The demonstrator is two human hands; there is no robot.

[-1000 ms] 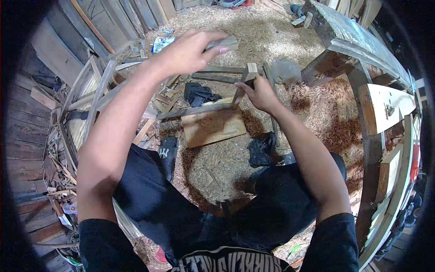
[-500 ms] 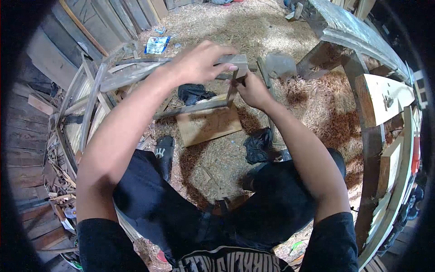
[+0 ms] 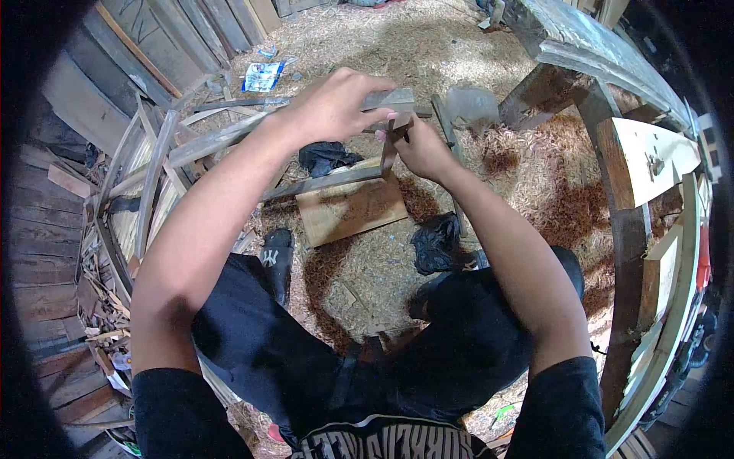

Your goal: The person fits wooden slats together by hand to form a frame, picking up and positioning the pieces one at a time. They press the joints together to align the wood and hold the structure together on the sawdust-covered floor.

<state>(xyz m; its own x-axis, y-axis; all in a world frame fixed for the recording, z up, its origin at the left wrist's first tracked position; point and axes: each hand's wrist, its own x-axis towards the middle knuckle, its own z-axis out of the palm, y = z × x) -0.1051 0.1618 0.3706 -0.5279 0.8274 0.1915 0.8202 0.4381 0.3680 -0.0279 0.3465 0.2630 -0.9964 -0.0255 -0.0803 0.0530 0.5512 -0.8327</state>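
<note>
A wooden frame made of narrow sawn strips stands in front of me, raised above the floor. My left hand is closed over the end of its upper strip, thumb underneath. Close beside it, my right hand is closed at the same corner, around the short upright piece. The right fingertips are partly hidden behind the wood. Under the frame lies a flat pale board. A black plastic bag shows behind the lower strip.
Wood shavings cover the floor. A second black bag lies by my right foot. On the right stands a heavy timber structure with a pale block. Scrap wood and planks line the left. A translucent container sits ahead.
The small wood face at the corner between my hands appears slightly turned and lower. Both hands keep their grip, and the view has shifted only a little.
</note>
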